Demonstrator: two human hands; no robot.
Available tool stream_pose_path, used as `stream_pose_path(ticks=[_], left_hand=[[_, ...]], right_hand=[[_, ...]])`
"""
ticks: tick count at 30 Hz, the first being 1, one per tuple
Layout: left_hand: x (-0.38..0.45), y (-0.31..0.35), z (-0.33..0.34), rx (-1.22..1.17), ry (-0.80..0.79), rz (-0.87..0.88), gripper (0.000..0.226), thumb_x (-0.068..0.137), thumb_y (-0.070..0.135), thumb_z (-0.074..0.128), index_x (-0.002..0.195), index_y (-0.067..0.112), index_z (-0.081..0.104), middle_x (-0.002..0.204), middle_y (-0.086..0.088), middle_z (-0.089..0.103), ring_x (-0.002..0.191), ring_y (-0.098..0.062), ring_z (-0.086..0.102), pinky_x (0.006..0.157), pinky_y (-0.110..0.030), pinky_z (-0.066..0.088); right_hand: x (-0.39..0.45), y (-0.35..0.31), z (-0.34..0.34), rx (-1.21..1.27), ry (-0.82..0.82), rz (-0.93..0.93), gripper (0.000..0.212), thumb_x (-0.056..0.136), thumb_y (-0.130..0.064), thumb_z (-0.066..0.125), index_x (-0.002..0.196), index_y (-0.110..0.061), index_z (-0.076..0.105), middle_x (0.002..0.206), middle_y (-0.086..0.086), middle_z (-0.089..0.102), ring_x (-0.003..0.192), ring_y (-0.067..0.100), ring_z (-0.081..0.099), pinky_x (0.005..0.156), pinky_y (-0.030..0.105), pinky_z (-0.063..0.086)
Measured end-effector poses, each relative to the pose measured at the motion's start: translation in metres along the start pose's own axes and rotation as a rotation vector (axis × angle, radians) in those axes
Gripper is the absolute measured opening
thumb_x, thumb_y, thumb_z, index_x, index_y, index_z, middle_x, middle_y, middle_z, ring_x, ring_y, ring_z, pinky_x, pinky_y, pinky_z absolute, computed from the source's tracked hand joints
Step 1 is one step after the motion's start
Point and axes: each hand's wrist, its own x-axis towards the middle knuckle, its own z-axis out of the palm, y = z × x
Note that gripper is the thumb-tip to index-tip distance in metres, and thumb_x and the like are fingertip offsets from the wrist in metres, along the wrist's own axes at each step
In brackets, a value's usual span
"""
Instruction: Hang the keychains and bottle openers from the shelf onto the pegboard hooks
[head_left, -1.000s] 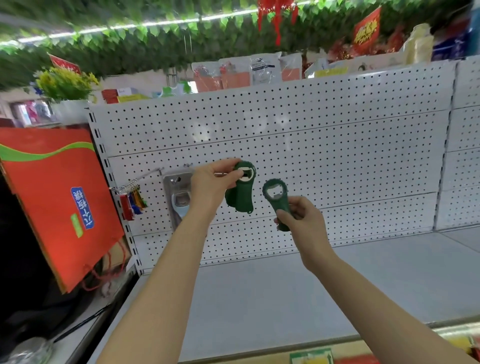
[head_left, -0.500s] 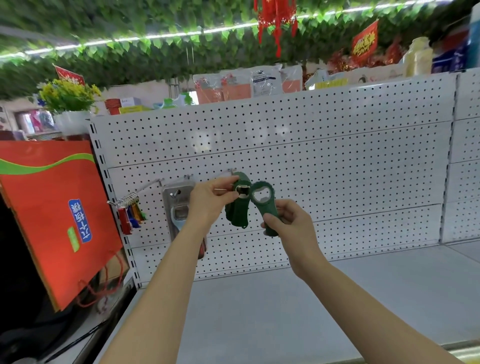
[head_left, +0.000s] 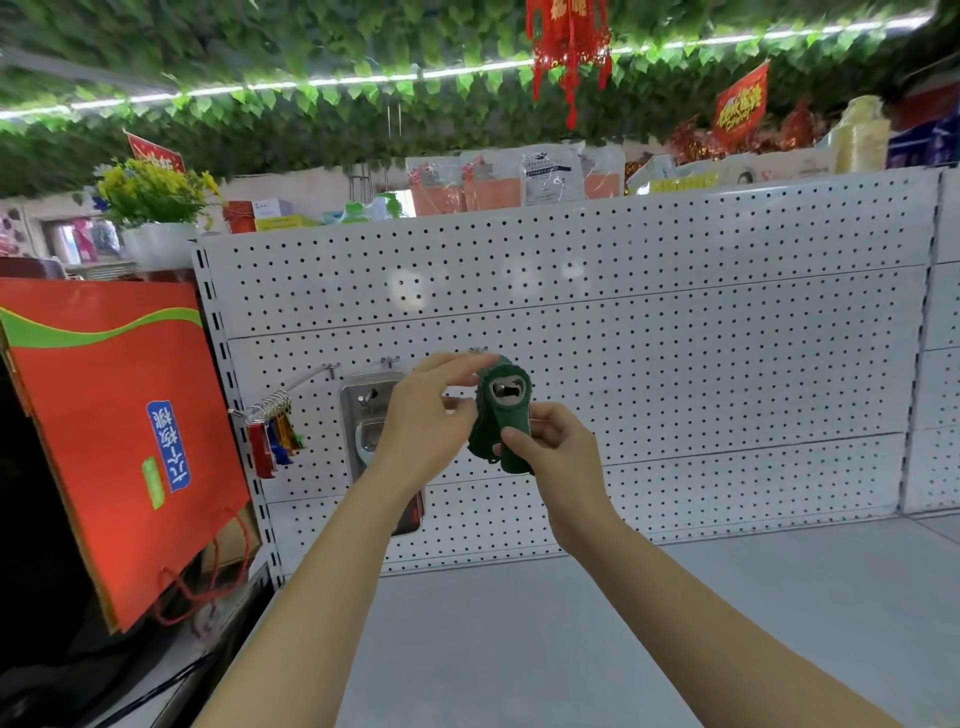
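A green bottle opener (head_left: 508, 415) is pinched by its lower end in my right hand (head_left: 553, 449), its metal hole lined up over other green openers (head_left: 479, 441) hanging on a pegboard hook. My left hand (head_left: 423, 415) holds the tip of that hook, which is mostly hidden by my fingers. The white pegboard (head_left: 675, 364) is behind. Further left, colourful keychains (head_left: 272, 439) hang on a long hook, and silver bottle openers (head_left: 370, 421) hang on another.
The grey shelf (head_left: 571, 623) runs below the pegboard. An orange paper bag (head_left: 114, 441) stands to the left. Packaged goods and a yellow flower pot (head_left: 150, 208) sit above the pegboard top.
My right hand has moved left with the green opener, bringing it from apart to overlapping the hung green openers at the hook tip. The view has tilted slightly upward.
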Motion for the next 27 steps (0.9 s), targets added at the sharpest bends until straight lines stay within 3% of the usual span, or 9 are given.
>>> stream_pose_path(ticks=[4,7,10,14,18,21,23,27], left_hand=[[0.001,-0.002,0.006,0.061,-0.084,0.039,0.047,0.089,0.0,0.059,0.13,0.021,0.065,0.129,0.009,0.057,0.113,-0.004,0.057,0.096,-0.018,0.05],[0.005,-0.008,0.011,0.085,-0.13,0.004,0.047,0.087,0.016,0.072,0.134,0.022,0.062,0.13,0.011,0.054,0.113,-0.007,0.055,0.101,-0.026,0.049],[0.009,-0.014,0.015,0.081,-0.139,-0.016,0.055,0.082,0.027,0.079,0.134,0.026,0.061,0.129,0.012,0.055,0.113,-0.009,0.056,0.101,-0.028,0.05],[0.012,-0.019,0.018,0.083,-0.102,0.003,0.055,0.079,0.023,0.082,0.131,0.026,0.064,0.127,0.011,0.057,0.112,-0.008,0.057,0.1,-0.029,0.051],[0.01,-0.024,0.018,0.095,-0.097,0.027,0.055,0.079,0.024,0.081,0.132,0.029,0.063,0.126,0.013,0.056,0.113,-0.008,0.055,0.098,-0.033,0.051],[0.01,-0.026,0.015,0.129,-0.11,0.034,0.057,0.081,0.027,0.08,0.134,0.032,0.06,0.128,0.013,0.054,0.116,-0.011,0.054,0.097,-0.038,0.051],[0.01,-0.029,0.013,0.144,-0.136,0.025,0.059,0.082,0.031,0.078,0.137,0.035,0.056,0.13,0.013,0.053,0.116,-0.011,0.053,0.097,-0.04,0.051],[0.004,-0.032,0.01,0.213,-0.168,0.016,0.064,0.084,0.043,0.073,0.142,0.039,0.046,0.134,0.017,0.05,0.118,-0.009,0.051,0.097,-0.038,0.051]], right_hand=[[0.007,0.009,0.005,0.02,0.021,0.026,0.019,0.086,0.0,0.068,0.101,-0.01,0.064,0.081,0.004,0.075,0.069,0.015,0.073,0.059,0.02,0.055],[0.013,0.014,0.006,-0.004,0.051,0.041,0.017,0.086,-0.005,0.071,0.1,-0.011,0.064,0.083,0.008,0.074,0.069,0.014,0.073,0.06,0.018,0.055],[0.02,0.018,0.007,-0.081,0.07,0.045,0.013,0.085,-0.011,0.073,0.094,-0.012,0.064,0.084,0.01,0.072,0.074,0.017,0.072,0.064,0.021,0.056],[0.029,0.024,0.007,-0.175,0.072,0.044,0.012,0.083,-0.013,0.074,0.09,-0.01,0.064,0.084,0.015,0.07,0.081,0.026,0.071,0.076,0.033,0.058],[0.031,0.028,0.004,-0.239,0.064,0.038,0.014,0.083,-0.013,0.075,0.092,-0.008,0.064,0.086,0.016,0.071,0.081,0.025,0.072,0.071,0.028,0.058],[0.031,0.031,-0.002,-0.331,0.078,0.04,0.015,0.083,-0.015,0.074,0.094,-0.011,0.064,0.089,0.014,0.071,0.085,0.026,0.07,0.076,0.037,0.059],[0.029,0.03,-0.009,-0.407,0.097,0.03,0.016,0.082,-0.019,0.074,0.095,-0.015,0.065,0.089,0.01,0.07,0.084,0.022,0.068,0.08,0.04,0.058],[0.023,0.021,-0.026,-0.614,0.124,-0.069,0.022,0.083,-0.029,0.074,0.102,-0.022,0.066,0.094,-0.006,0.07,0.09,0.006,0.065,0.081,0.029,0.054]])
